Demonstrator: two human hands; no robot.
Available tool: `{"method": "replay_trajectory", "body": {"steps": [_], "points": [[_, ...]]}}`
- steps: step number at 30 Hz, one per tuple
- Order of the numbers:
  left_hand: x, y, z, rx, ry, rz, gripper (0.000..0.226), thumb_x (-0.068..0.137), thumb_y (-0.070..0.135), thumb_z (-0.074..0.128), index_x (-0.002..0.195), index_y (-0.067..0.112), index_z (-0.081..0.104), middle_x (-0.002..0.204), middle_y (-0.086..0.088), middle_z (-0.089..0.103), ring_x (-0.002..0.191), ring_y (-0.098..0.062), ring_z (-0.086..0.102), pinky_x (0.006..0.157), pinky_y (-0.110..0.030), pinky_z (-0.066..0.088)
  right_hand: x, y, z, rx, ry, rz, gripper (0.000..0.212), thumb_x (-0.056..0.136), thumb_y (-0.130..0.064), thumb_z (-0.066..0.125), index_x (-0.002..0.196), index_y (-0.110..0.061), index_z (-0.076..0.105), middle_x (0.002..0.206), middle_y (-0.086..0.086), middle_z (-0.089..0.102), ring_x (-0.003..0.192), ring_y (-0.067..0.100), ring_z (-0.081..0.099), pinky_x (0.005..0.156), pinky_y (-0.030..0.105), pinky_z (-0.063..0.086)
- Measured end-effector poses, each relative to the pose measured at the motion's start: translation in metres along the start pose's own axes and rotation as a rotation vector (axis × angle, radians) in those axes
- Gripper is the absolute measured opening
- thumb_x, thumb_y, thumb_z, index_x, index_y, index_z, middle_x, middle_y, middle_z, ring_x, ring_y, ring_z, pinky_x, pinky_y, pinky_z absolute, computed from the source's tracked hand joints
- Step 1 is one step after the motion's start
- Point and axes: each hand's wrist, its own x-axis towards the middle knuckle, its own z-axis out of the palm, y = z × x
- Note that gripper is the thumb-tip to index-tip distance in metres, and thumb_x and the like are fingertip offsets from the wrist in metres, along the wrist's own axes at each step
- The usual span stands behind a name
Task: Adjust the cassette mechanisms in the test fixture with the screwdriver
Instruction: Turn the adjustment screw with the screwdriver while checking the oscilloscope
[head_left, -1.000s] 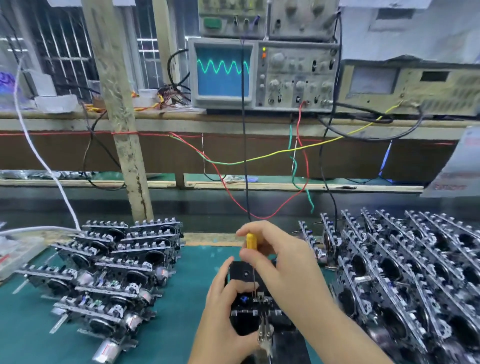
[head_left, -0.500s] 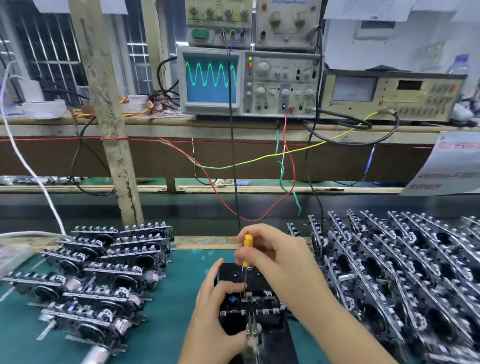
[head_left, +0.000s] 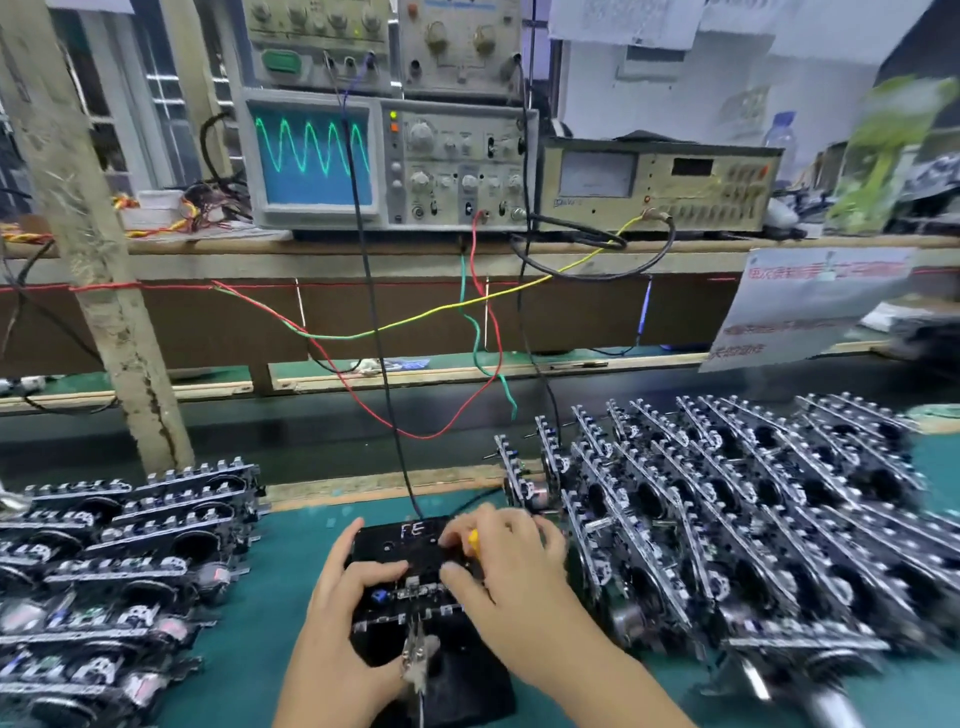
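A black test fixture (head_left: 400, 540) marked "FE" sits on the green mat at the bottom centre, with a cassette mechanism (head_left: 410, 597) seated in it. My left hand (head_left: 343, 613) grips the fixture's left side, thumb laid across the mechanism. My right hand (head_left: 504, 566) covers the right side and holds a small yellow-handled screwdriver (head_left: 473, 541) low among its curled fingers; the tip is hidden. A metal clip (head_left: 418, 652) sits at the mechanism's near edge.
Stacks of cassette mechanisms lie at the left (head_left: 119, 561) and in leaning rows at the right (head_left: 727, 519). An oscilloscope (head_left: 311, 161) on the shelf shows a green sine wave. Coloured wires (head_left: 483, 332) hang down towards the fixture. A wooden post (head_left: 104, 291) stands at the left.
My right hand has dropped from above the fixture onto its right side, taking the screwdriver down with it. The sine wave on the oscilloscope is taller. The view has shifted upward and left.
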Motion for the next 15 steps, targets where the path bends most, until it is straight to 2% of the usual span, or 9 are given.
{"method": "replay_trajectory", "body": {"steps": [3, 6, 8, 10, 13, 15], "points": [[0.0, 0.003, 0.001, -0.015, -0.025, -0.022, 0.063, 0.048, 0.047, 0.082, 0.109, 0.049, 0.064, 0.156, 0.028, 0.03, 0.129, 0.009, 0.047, 0.097, -0.031, 0.045, -0.01, 0.007, 0.004, 0.109, -0.041, -0.009, 0.034, 0.087, -0.044, 0.047, 0.12, -0.045, 0.037, 0.116, -0.027, 0.039, 0.125, 0.003, 0.027, 0.115, 0.038, 0.014], [-0.001, 0.001, 0.001, -0.019, -0.049, -0.032, 0.069, 0.053, 0.024, 0.095, 0.11, 0.048, 0.063, 0.156, 0.028, 0.03, 0.127, 0.011, 0.047, 0.097, -0.032, 0.046, -0.015, 0.011, 0.001, 0.205, -0.098, -0.017, 0.044, 0.076, -0.045, 0.051, 0.115, -0.052, 0.03, 0.116, -0.025, 0.045, 0.115, 0.004, 0.041, 0.103, 0.034, 0.033], [-0.001, -0.001, 0.001, -0.017, -0.05, -0.028, 0.073, 0.056, 0.012, 0.096, 0.109, 0.049, 0.064, 0.155, 0.029, 0.03, 0.125, 0.014, 0.047, 0.095, -0.024, 0.047, -0.016, 0.012, 0.001, 0.277, -0.117, -0.004, 0.047, 0.079, -0.039, 0.056, 0.114, -0.055, 0.031, 0.113, -0.027, 0.05, 0.102, 0.005, 0.053, 0.09, 0.033, 0.046], [-0.002, 0.0, 0.002, -0.012, -0.054, -0.03, 0.073, 0.056, 0.011, 0.095, 0.11, 0.049, 0.063, 0.155, 0.03, 0.03, 0.125, 0.016, 0.046, 0.09, -0.016, 0.047, -0.016, 0.011, 0.004, 0.299, -0.096, 0.001, 0.046, 0.078, -0.04, 0.056, 0.111, -0.056, 0.029, 0.113, -0.028, 0.049, 0.099, 0.007, 0.056, 0.086, 0.035, 0.049], [-0.001, 0.003, 0.0, 0.001, -0.058, -0.037, 0.073, 0.057, 0.015, 0.096, 0.109, 0.051, 0.062, 0.155, 0.032, 0.029, 0.131, 0.012, 0.043, 0.096, -0.027, 0.043, -0.015, 0.011, 0.01, 0.304, -0.06, 0.007, 0.047, 0.074, -0.044, 0.055, 0.113, -0.052, 0.031, 0.112, -0.026, 0.048, 0.094, 0.008, 0.057, 0.083, 0.038, 0.051], [-0.001, 0.004, -0.001, 0.015, -0.062, -0.054, 0.073, 0.056, 0.018, 0.096, 0.11, 0.053, 0.061, 0.155, 0.032, 0.028, 0.134, 0.006, 0.042, 0.1, -0.034, 0.04, -0.015, 0.013, 0.013, 0.318, -0.047, 0.004, 0.047, 0.073, -0.046, 0.055, 0.113, -0.051, 0.031, 0.113, -0.025, 0.047, 0.092, 0.006, 0.057, 0.078, 0.035, 0.051]]}}
